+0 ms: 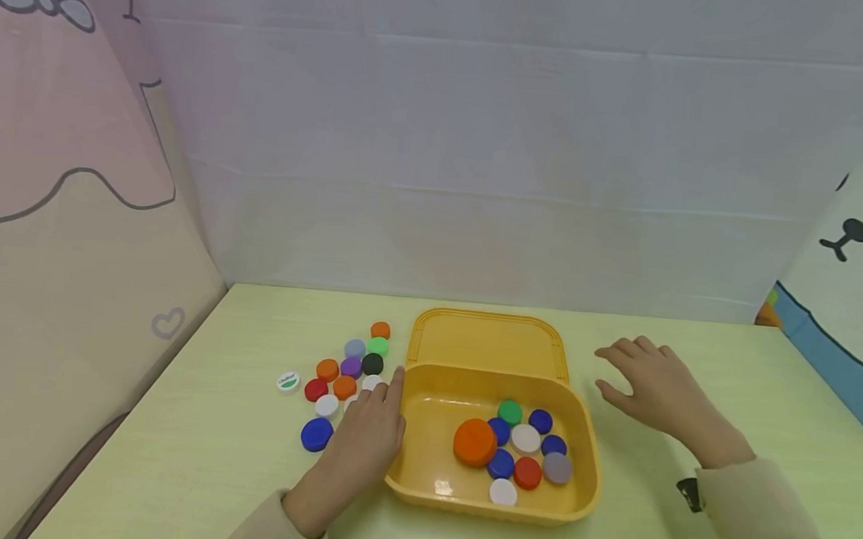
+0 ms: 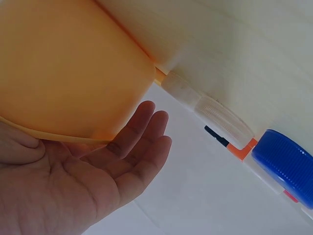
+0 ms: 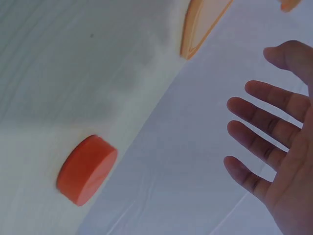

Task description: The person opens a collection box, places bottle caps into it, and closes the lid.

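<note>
An open yellow box (image 1: 423, 503) holds several round caps, among them a large orange cap (image 1: 475, 443). At its left wall is my left hand (image 1: 367, 436), thumb at the rim and other fingers outside. The left wrist view shows this hand (image 2: 107, 171) gripping the edge of the box (image 2: 73, 73), its outer fingers loosely bent. My right hand (image 1: 655, 398) hovers right of the box, fingers spread and holding nothing. In the right wrist view the same hand (image 3: 288, 142) is apart from an orange-red cap (image 3: 88, 171) on the table.
Left of the box lie several loose caps, including a blue cap (image 1: 316, 434), a red cap (image 1: 316, 390) and a white cap with green print (image 1: 288, 382). The yellow lid (image 1: 486, 344) lies behind the box. A small black object (image 1: 690, 494) is beside the right sleeve.
</note>
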The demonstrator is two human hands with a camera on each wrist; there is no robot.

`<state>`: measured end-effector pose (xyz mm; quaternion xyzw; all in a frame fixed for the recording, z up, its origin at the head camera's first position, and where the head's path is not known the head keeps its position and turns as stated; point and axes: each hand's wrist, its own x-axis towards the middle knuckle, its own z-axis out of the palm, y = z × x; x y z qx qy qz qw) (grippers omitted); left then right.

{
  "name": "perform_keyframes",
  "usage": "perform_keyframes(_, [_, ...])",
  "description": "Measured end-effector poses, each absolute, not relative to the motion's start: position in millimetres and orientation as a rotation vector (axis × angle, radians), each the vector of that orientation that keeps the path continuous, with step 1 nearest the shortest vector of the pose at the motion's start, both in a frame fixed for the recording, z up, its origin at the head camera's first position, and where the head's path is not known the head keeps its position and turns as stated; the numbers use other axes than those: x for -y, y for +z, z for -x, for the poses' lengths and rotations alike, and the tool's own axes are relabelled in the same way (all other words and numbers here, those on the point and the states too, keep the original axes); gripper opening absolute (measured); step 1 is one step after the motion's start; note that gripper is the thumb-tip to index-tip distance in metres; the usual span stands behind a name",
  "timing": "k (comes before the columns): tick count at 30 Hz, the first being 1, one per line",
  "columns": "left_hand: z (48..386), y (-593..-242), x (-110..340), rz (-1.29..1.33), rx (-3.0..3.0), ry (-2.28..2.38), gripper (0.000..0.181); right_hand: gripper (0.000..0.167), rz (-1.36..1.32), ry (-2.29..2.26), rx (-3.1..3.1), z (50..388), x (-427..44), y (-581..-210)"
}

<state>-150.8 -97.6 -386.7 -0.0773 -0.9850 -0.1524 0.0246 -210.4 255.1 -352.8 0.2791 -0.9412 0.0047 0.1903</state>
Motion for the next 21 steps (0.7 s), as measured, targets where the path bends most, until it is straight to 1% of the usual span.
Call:
perform_keyframes(12, [150.8, -387.1, 96.7, 0.209, 3.064, -0.479, 0.057, 0.039, -0.592, 0.017, 2.818, 219.1, -306.3, -368.4])
perform_keyframes(21, [151.4, -387.7, 97.4, 0.213, 3.062, -0.484, 0.057, 0.046, -0.449, 0.016, 2.969, 221.1, -330.9, -376.9])
